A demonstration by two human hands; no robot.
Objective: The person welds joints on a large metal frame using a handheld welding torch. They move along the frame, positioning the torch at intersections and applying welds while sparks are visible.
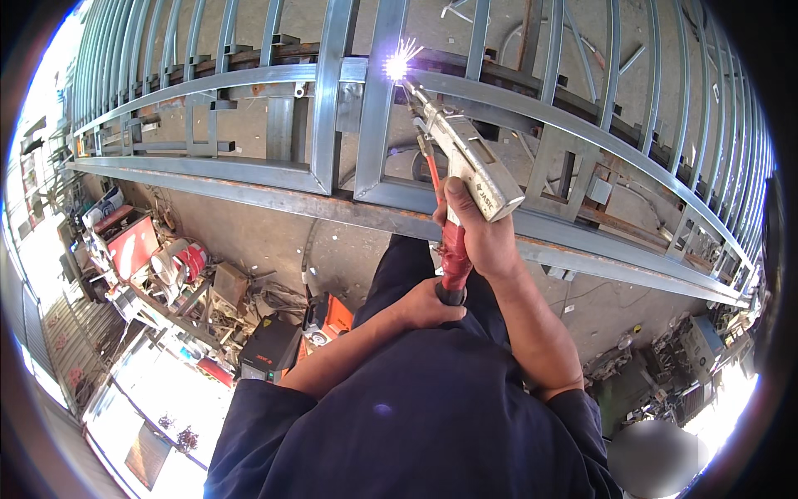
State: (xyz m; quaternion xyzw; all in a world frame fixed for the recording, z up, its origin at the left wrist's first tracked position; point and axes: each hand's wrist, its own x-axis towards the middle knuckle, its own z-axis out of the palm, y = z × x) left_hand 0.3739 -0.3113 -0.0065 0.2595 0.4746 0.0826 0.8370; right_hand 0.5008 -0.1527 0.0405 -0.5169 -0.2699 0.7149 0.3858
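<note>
A silver welding gun (476, 152) reaches forward from my body, its nozzle tip at a bright violet-white arc with sparks (400, 65). The arc burns on the upright square tube (380, 108) of a steel frame, beside a crossbar. My right hand (486, 233) is wrapped round the gun's red-taped grip (455, 249), thumb lying along its upper side. Lower down, my left hand (428, 304) closes round the dark end of the same grip, close to my body. A thin orange line (432, 166) runs along the gun's underside towards the nozzle.
Rows of galvanised bars (611, 58) spread far left and right, resting on a rusty beam (332, 209) before me. At left stand an orange-and-black machine (329, 318), a red panel (133, 248) and piled scrap. More clutter (665, 374) and a blurred round shape (657, 457) lie at right.
</note>
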